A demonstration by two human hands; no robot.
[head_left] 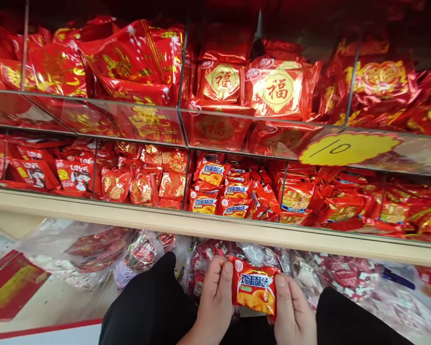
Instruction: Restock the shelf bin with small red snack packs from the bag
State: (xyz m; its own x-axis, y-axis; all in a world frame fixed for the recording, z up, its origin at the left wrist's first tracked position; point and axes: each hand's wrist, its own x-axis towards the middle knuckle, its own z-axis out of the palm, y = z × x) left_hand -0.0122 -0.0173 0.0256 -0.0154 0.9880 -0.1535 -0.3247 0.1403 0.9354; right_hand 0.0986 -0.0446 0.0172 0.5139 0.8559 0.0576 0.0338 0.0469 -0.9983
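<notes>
A small red snack packet [254, 289] with an orange picture and a blue label sits low in the middle of the view. My left hand [215, 299] grips its left edge and my right hand [290, 309] grips its right edge. Both arms wear black sleeves. Straight above, behind the glass front of the lower shelf, a bin holds several matching red packets [222, 191].
Glass-fronted bins [147, 129] on two shelf levels hold red wrapped snacks. A yellow price tag [348, 148] reading 10 hangs at the right. A beige shelf ledge [215, 227] runs across. Below it lie clear plastic bags [82, 251] of sweets and a red box [7, 285].
</notes>
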